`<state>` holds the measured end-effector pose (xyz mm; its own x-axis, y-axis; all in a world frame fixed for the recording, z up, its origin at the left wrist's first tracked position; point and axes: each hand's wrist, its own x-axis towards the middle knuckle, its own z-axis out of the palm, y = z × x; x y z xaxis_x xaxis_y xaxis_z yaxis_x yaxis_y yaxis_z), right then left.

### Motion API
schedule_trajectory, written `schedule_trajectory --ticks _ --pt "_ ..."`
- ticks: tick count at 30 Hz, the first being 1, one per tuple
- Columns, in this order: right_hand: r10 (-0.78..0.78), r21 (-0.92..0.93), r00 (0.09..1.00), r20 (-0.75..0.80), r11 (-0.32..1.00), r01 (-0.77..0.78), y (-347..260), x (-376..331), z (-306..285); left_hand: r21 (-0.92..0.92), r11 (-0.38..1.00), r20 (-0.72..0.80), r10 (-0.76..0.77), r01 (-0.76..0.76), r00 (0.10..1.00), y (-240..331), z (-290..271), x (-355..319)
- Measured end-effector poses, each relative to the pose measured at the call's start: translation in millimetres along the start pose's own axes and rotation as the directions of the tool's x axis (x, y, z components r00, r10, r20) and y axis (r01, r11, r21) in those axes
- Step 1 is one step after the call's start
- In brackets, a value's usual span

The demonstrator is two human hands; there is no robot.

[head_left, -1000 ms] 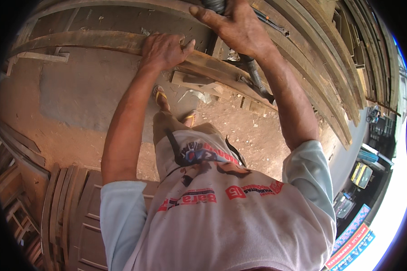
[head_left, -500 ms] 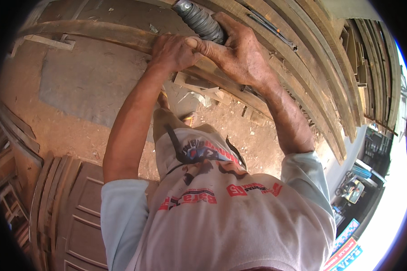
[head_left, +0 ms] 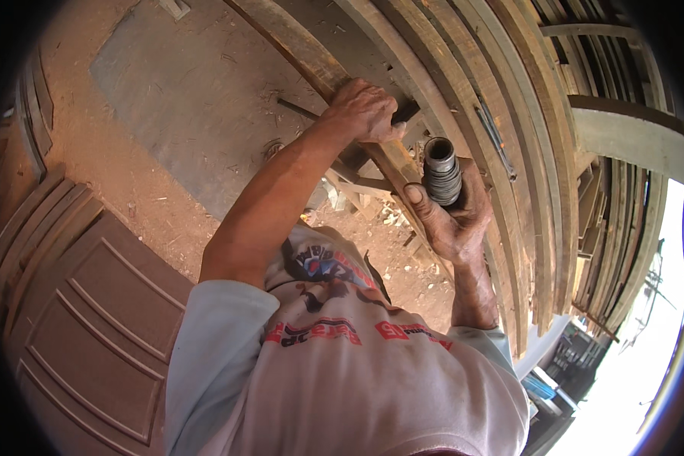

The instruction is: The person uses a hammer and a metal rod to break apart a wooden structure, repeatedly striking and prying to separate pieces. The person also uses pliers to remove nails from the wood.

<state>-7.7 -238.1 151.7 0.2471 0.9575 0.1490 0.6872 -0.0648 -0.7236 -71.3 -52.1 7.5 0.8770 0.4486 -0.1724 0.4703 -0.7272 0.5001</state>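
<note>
My left hand (head_left: 363,111) is closed over a long wooden plank (head_left: 300,44). A dark bar (head_left: 298,109) shows on one side of it and a dark block-like end (head_left: 406,113) on the other. What exactly its fingers grip is hidden. Right of the plank, my right hand (head_left: 463,216) is wrapped around a dark ridged, wrapped pipe (head_left: 442,178). The pipe's hollow round metal end faces up toward me. My palm covers its lower part. The two hands are apart.
Long boards (head_left: 463,83) lie side by side at the right, with a slim metal tool (head_left: 496,140) on them. A brown panelled door (head_left: 91,327) lies at the lower left beside stacked planks (head_left: 34,235). Wood scraps (head_left: 366,204) litter the ground below the plank.
My hands, close together before, have separated. My right hand has come down and right with the pipe, its end tipped toward me. The left hand is now on the plank. The view has turned.
</note>
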Motion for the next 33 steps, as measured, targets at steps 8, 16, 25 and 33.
schedule_trajectory --ticks 8,16,25,33 --pt "0.365 -0.151 0.925 0.108 0.925 -0.347 39 78 -21 0.010 0.999 -0.134 0.040 -0.039 0.990 -7 13 6" --pt "0.393 0.106 0.914 0.105 0.909 -0.403 55 83 -52 0.027 0.998 -0.240 0.058 -0.053 0.969 -7 23 12" --pt "0.391 0.208 0.920 -0.023 0.902 -0.378 75 91 -48 0.074 0.995 -0.226 0.080 -0.065 0.971 -6 21 13" --pt "0.423 -0.148 0.906 -0.008 0.895 -0.420 50 103 -40 0.037 0.998 -0.156 0.053 -0.048 0.986 -4 11 10"
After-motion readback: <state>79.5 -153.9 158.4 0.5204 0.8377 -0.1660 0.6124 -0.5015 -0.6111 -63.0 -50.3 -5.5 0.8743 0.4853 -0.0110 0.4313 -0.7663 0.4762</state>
